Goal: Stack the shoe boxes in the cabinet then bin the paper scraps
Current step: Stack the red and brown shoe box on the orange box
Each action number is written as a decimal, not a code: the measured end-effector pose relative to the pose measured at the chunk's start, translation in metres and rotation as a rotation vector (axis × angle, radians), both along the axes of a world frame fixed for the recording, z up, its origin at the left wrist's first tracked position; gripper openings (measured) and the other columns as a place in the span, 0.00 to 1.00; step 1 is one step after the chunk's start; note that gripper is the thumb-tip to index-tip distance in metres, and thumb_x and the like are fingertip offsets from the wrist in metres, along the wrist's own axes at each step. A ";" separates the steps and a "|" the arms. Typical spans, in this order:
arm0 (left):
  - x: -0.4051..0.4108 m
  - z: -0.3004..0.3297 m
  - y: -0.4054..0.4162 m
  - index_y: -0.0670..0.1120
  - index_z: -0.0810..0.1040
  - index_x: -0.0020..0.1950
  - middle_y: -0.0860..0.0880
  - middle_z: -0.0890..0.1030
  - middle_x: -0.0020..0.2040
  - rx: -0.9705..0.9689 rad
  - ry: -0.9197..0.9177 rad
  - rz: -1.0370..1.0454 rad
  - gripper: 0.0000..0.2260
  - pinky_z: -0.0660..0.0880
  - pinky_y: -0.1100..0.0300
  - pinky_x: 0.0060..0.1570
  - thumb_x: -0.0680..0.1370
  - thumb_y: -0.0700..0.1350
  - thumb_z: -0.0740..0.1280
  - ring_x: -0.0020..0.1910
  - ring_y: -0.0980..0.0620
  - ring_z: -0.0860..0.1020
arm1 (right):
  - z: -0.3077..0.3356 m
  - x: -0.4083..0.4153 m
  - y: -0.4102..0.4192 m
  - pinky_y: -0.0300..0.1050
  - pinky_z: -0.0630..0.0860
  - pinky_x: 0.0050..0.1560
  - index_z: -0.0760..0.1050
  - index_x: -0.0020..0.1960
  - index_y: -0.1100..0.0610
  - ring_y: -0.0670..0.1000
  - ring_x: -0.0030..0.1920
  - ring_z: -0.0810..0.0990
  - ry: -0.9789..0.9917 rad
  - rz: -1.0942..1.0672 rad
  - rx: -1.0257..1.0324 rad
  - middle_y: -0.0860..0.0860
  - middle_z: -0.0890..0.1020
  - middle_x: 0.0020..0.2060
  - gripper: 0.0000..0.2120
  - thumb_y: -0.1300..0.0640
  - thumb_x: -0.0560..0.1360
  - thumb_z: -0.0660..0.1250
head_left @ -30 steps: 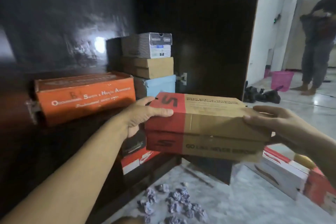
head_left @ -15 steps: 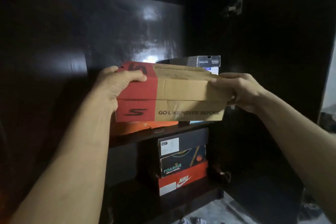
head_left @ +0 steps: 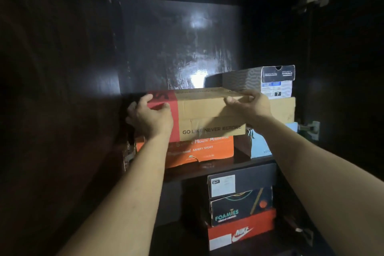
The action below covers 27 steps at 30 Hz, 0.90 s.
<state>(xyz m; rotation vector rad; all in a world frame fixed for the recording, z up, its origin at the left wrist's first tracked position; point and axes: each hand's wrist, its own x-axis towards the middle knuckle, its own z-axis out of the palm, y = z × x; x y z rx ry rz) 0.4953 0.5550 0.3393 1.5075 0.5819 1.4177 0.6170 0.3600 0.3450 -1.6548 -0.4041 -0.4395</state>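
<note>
Red-and-tan shoe box (head_left: 207, 108) at frame centre, resting on orange safety-shoes box (head_left: 199, 149) on upper cabinet shelf (head_left: 218, 167), left hand (head_left: 150, 115) gripping red end, right hand (head_left: 249, 104) gripping tan end.

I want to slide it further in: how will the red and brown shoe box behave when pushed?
The red and brown shoe box probably slides easily, cardboard on the orange box. Its front wall looks creased, so it may flex. The left hand and right hand lift it without visible strain, so it is likely light.
</note>
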 end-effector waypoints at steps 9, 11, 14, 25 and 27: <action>0.036 -0.032 0.012 0.45 0.70 0.73 0.44 0.61 0.78 0.281 -0.033 0.148 0.29 0.58 0.58 0.71 0.73 0.32 0.69 0.75 0.43 0.60 | -0.005 0.032 0.039 0.42 0.70 0.40 0.75 0.62 0.54 0.53 0.44 0.77 -0.158 -0.150 -0.174 0.55 0.80 0.45 0.21 0.67 0.72 0.61; 0.039 -0.034 0.019 0.44 0.68 0.74 0.44 0.60 0.78 0.313 0.015 0.143 0.30 0.58 0.59 0.72 0.73 0.30 0.67 0.75 0.43 0.60 | -0.007 0.043 0.046 0.44 0.74 0.41 0.73 0.64 0.53 0.54 0.47 0.79 -0.152 -0.153 -0.211 0.56 0.82 0.48 0.22 0.66 0.72 0.61; 0.041 -0.037 0.031 0.47 0.63 0.77 0.46 0.54 0.80 0.350 0.150 0.119 0.34 0.58 0.59 0.72 0.73 0.31 0.66 0.76 0.44 0.58 | -0.011 0.052 0.055 0.55 0.79 0.51 0.66 0.67 0.53 0.59 0.52 0.79 -0.087 -0.169 -0.200 0.56 0.80 0.51 0.22 0.63 0.74 0.62; 0.037 -0.058 0.044 0.60 0.48 0.79 0.46 0.66 0.71 0.233 0.428 0.020 0.44 0.67 0.46 0.67 0.71 0.40 0.70 0.69 0.40 0.65 | -0.054 0.061 0.056 0.46 0.73 0.51 0.77 0.56 0.56 0.57 0.53 0.78 0.081 -0.077 -0.322 0.55 0.81 0.54 0.16 0.45 0.77 0.65; 0.036 -0.058 0.044 0.60 0.48 0.79 0.46 0.66 0.70 0.220 0.418 0.017 0.45 0.66 0.46 0.67 0.71 0.41 0.71 0.69 0.41 0.65 | -0.056 0.058 0.053 0.46 0.72 0.51 0.77 0.57 0.55 0.59 0.56 0.78 0.066 -0.097 -0.333 0.55 0.81 0.55 0.14 0.47 0.78 0.64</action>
